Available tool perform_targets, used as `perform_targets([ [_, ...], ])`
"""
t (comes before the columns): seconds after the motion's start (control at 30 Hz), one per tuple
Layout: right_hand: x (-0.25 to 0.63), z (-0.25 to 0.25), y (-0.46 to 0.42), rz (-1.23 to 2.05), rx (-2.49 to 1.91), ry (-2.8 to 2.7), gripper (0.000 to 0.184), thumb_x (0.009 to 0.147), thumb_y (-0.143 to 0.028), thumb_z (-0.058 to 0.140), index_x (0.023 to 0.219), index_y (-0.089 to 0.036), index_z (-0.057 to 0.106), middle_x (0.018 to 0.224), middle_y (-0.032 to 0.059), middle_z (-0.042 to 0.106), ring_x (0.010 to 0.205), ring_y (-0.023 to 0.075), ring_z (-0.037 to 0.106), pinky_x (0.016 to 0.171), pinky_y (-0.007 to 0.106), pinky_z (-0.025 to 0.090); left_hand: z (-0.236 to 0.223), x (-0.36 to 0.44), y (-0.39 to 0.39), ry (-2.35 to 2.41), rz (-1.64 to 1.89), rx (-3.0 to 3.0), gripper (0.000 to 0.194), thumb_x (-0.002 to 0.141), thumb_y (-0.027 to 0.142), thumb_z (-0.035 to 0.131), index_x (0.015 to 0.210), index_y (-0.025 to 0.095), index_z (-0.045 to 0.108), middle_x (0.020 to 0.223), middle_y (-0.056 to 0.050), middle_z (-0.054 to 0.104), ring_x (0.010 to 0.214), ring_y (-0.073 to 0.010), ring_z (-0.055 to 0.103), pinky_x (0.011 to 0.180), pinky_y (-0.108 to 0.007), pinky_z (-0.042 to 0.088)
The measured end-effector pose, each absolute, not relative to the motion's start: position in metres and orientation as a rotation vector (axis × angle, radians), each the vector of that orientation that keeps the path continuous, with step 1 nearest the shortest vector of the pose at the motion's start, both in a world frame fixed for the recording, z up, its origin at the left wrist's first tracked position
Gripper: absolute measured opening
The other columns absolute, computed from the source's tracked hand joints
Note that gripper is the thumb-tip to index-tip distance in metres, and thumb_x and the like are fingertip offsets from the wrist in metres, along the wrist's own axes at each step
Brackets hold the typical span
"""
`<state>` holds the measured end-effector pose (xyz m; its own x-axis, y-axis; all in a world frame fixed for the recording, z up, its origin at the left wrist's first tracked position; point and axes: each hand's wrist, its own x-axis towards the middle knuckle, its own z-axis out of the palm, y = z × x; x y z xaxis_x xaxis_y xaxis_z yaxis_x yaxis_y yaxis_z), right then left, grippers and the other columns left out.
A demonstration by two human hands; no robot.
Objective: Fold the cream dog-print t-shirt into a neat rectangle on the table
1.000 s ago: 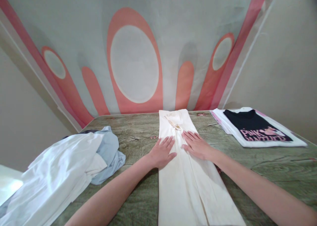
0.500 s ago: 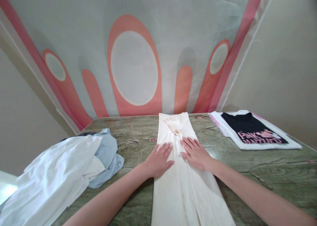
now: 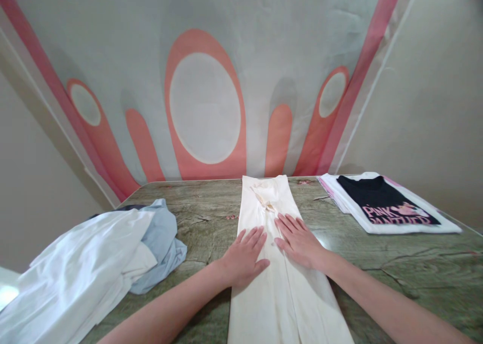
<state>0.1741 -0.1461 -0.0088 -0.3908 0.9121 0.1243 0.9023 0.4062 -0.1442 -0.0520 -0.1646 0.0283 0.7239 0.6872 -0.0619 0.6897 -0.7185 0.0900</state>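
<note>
A long cream garment (image 3: 267, 298) lies lengthwise on the table, narrow at the far end and wider toward me. It looks folded in along its length, with a gathered, twisted bit of cloth near its far end. My left hand (image 3: 246, 257) rests palm down on its left side, fingers stretched out. On its right side my right hand (image 3: 300, 242) also lies flat, fingers extended and thumb apart. Neither hand grips the cloth. The near end of the garment runs out of view at the bottom.
A loose heap of white clothes (image 3: 86, 268) and a light blue garment (image 3: 162, 253) lies at the left. Folded shirts, a black printed one (image 3: 385, 198) on top, are stacked at the right. The wood-patterned table (image 3: 204, 203) ends at a wall with a pink-patterned backdrop (image 3: 206, 170).
My left hand has slid a little toward me along the cream garment. My right hand stays nearly in place on the cloth. The view has tilted up slightly.
</note>
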Motion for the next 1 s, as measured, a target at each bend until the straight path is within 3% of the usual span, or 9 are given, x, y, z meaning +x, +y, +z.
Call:
perform_targets([
  [0.2, 0.174, -0.011, -0.151, 0.085, -1.603, -2.484, 0.064, 0.087, -0.056, 0.022, 0.140, -0.020, 0.025, 0.147, 0.0068, 0.020, 0.134, 0.0267, 0.015, 0.107, 0.049, 0.016, 0.039, -0.054, -0.179, 1.061, -0.086, 2.731, 0.065, 0.090, 0.054, 0.021, 0.141, 0.015, 0.017, 0.147, -0.011, 0.006, 0.136, -0.0237, 0.001, 0.109, -0.041, 0.008],
  [0.3, 0.173, -0.008, -0.154, 0.082, -1.592, -2.468, 0.064, 0.087, -0.056, 0.025, 0.140, -0.021, 0.026, 0.146, 0.0071, 0.022, 0.134, 0.0275, 0.017, 0.106, 0.049, 0.018, 0.055, -0.056, -0.177, 0.966, -0.091, 2.658, 0.068, 0.088, 0.056, 0.028, 0.141, 0.015, 0.019, 0.147, -0.012, 0.009, 0.135, -0.0257, 0.008, 0.108, -0.040, 0.016],
  [0.4, 0.175, 0.005, -0.149, 0.123, -1.545, -2.484, 0.062, 0.084, -0.056, 0.033, 0.136, -0.022, 0.035, 0.143, 0.0084, 0.030, 0.130, 0.0312, 0.025, 0.102, 0.051, 0.025, 0.075, -0.054, -0.151, 0.880, -0.007, 2.526, 0.064, 0.086, 0.053, 0.037, 0.139, 0.020, 0.025, 0.139, -0.011, 0.035, 0.126, -0.0245, 0.036, 0.099, -0.034, 0.032],
  [0.47, 0.183, 0.019, -0.136, 0.242, -1.456, -2.510, 0.054, 0.084, -0.052, 0.036, 0.128, -0.023, 0.047, 0.135, 0.0092, 0.043, 0.122, 0.0311, 0.039, 0.097, 0.049, 0.032, 0.083, -0.049, -0.117, 0.902, 0.128, 2.401, 0.058, 0.085, 0.051, 0.041, 0.135, 0.023, 0.035, 0.117, -0.008, 0.059, 0.104, -0.0218, 0.056, 0.085, -0.030, 0.043],
  [0.53, 0.199, 0.031, -0.110, 0.444, -1.371, -2.457, 0.044, 0.088, -0.044, 0.033, 0.118, -0.022, 0.057, 0.118, 0.0089, 0.059, 0.105, 0.0261, 0.054, 0.090, 0.042, 0.040, 0.082, -0.040, -0.073, 0.869, 0.248, 2.291, 0.043, 0.085, 0.045, 0.043, 0.118, 0.019, 0.055, 0.090, -0.005, 0.069, 0.080, -0.0181, 0.063, 0.070, -0.024, 0.045],
  [0.63, 0.233, 0.035, -0.054, 0.559, -1.393, -2.164, 0.040, 0.085, -0.040, 0.039, 0.112, -0.019, 0.060, 0.108, 0.0083, 0.065, 0.094, 0.0239, 0.060, 0.083, 0.037, 0.047, 0.064, -0.023, -0.003, 1.128, 0.617, 2.242, 0.027, 0.080, 0.035, 0.051, 0.089, 0.014, 0.067, 0.085, -0.006, 0.068, 0.078, -0.0165, 0.061, 0.068, -0.023, 0.043],
  [0.7, 0.256, 0.025, -0.012, 0.541, -1.423, -1.991, 0.035, 0.083, -0.035, 0.043, 0.108, -0.019, 0.062, 0.103, 0.0083, 0.067, 0.090, 0.0226, 0.062, 0.081, 0.038, 0.048, 0.048, -0.013, 0.036, 1.431, 0.846, 2.117, 0.025, 0.074, 0.030, 0.058, 0.091, 0.014, 0.065, 0.091, -0.006, 0.066, 0.082, -0.0165, 0.059, 0.073, -0.024, 0.043],
  [0.8, 0.277, 0.003, 0.042, 0.496, -1.488, -1.730, 0.033, 0.081, -0.023, 0.043, 0.108, -0.015, 0.061, 0.091, 0.0100, 0.069, 0.080, 0.0197, 0.064, 0.075, 0.037, 0.050, 0.026, -0.002, 0.071, 1.572, 0.905, 2.034, 0.032, 0.070, 0.033, 0.062, 0.093, 0.011, 0.064, 0.096, -0.010, 0.064, 0.086, -0.0187, 0.058, 0.075, -0.026, 0.042],
  [1.0, 0.273, -0.026, 0.107, 0.384, -1.424, -1.653, 0.043, 0.078, -0.012, 0.035, 0.118, -0.010, 0.050, 0.099, 0.0146, 0.067, 0.089, 0.0199, 0.062, 0.084, 0.043, 0.045, -0.003, 0.003, 0.081, 1.607, 0.947, 2.075, 0.035, 0.070, 0.042, 0.060, 0.087, 0.013, 0.065, 0.092, -0.007, 0.062, 0.089, -0.0186, 0.056, 0.079, -0.026, 0.040],
])
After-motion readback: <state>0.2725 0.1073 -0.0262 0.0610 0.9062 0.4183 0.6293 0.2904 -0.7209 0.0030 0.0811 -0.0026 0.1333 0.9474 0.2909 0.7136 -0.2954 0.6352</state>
